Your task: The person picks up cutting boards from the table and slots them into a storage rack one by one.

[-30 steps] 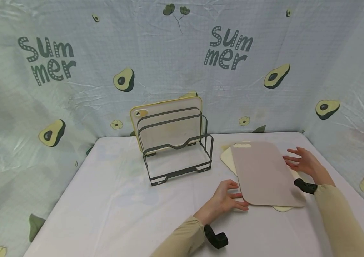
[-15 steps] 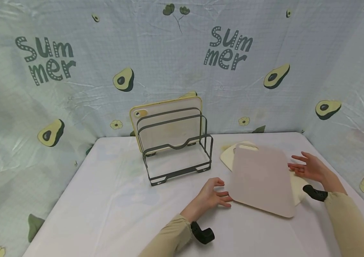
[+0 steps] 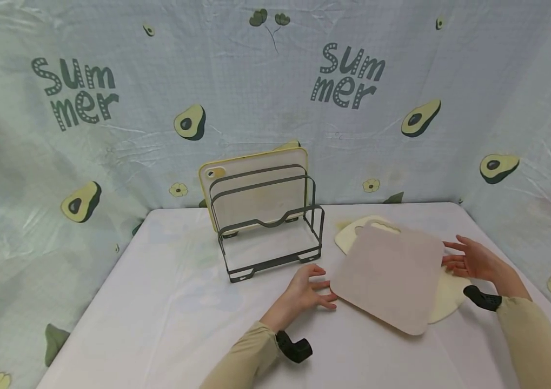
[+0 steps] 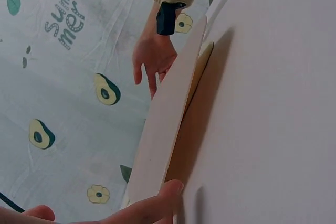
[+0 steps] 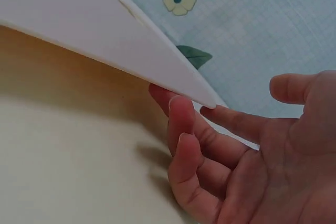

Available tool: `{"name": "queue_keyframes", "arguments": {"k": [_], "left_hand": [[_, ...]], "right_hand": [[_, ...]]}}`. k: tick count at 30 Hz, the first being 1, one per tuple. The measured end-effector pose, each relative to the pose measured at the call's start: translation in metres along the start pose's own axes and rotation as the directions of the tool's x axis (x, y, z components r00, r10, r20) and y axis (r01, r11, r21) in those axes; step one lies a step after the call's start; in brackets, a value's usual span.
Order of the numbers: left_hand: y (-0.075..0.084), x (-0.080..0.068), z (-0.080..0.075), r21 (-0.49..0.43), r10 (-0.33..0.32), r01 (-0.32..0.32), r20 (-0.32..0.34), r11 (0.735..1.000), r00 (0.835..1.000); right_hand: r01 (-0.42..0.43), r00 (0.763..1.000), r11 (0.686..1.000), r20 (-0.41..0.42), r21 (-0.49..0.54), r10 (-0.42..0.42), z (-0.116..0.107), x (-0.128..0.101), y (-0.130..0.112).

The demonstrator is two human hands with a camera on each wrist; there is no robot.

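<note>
A white cloth-covered table fills the near ground, walled on three sides by a pale blue checked fabric backdrop printed with avocados, small flowers and the word "Summer".

Nearest the camera, two arms in tan sleeves reach in, each with a black wrist mount. The left hand lies low over the table with fingers spread and nearly straight, its fingertips touching the near-left edge of a flat, pale pinkish-grey rectangular cutting board. In the left wrist view a fingertip sits right at that board's edge, which stands raised off the table. The right hand is on the opposite side, fingers extended and loosely apart, meeting the board's far-right edge; the right wrist view shows its fingers reaching under the board's corner. Neither hand curls round the board; it is held between the two sets of fingertips, tilted, with one side lifted.

Under it, touching the table, lies a cream-yellow cutting board with a handle cutout, showing beyond the right hand and at the far side.

Further back, beyond the left hand, stands a dark grey wire rack, with a white, yellow-rimmed cutting board upright in its rearmost slot, close to the backdrop.
</note>
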State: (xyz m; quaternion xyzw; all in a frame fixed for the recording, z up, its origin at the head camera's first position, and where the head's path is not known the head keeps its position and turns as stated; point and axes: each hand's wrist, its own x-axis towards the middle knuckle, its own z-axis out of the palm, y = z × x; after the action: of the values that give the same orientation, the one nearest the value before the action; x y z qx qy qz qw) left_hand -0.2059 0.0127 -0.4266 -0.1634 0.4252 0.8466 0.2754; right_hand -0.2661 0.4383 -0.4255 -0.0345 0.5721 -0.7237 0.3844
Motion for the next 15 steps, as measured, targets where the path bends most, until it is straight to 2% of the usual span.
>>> {"name": "queue_keyframes", "arguments": {"k": [6, 11, 15], "left_hand": [[0.007, -0.003, -0.008, -0.027, 0.025, -0.024, 0.009, 0.999, 1.0], [0.013, -0.007, -0.012, -0.056, 0.047, -0.047, 0.009, 0.997, 0.999], [0.016, -0.01, -0.013, -0.06, 0.049, -0.05, -0.007, 0.997, 0.999]], "right_hand": [[-0.016, 0.999, 0.993, -0.038, -0.115, 0.012, 0.008, -0.003, 0.002], [-0.057, 0.996, 0.975, -0.074, -0.216, 0.042, 0.013, -0.003, 0.006], [-0.063, 0.992, 0.96, -0.125, -0.274, 0.029, 0.016, -0.004, 0.009]]}}
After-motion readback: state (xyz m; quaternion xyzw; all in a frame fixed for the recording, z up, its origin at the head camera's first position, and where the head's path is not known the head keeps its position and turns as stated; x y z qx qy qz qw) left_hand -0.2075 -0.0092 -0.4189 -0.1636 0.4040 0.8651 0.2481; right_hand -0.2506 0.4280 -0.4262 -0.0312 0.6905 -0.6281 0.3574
